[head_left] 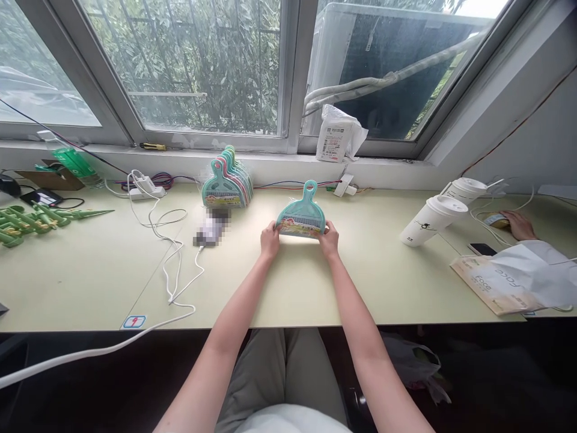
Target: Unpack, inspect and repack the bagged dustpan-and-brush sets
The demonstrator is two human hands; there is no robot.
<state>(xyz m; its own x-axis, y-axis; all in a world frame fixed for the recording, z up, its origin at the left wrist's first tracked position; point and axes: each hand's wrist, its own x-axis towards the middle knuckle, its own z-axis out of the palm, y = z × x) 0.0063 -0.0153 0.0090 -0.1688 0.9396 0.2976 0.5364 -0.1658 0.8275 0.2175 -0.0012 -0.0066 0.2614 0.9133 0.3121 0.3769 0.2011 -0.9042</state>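
Observation:
Between my two hands is a teal mini dustpan (301, 211) with a looped handle pointing away from me and a printed label strip along its near edge. My left hand (270, 240) grips its left corner, and my right hand (329, 240) grips the right corner. Fingers of both hands are closed on the rim, partly hidden behind it. To the left, a row of similar dustpans (225, 180) in teal and pink stands upright against the window ledge, in clear wrapping.
A cabled phone-like item (211, 228), blurred out, lies left. White cups (433, 219), a tissue pack (496, 279) and another person's hand (518, 225) are at right. Green plastic parts (36, 222), a bottle (76, 162) and a power strip (146, 191) are at left.

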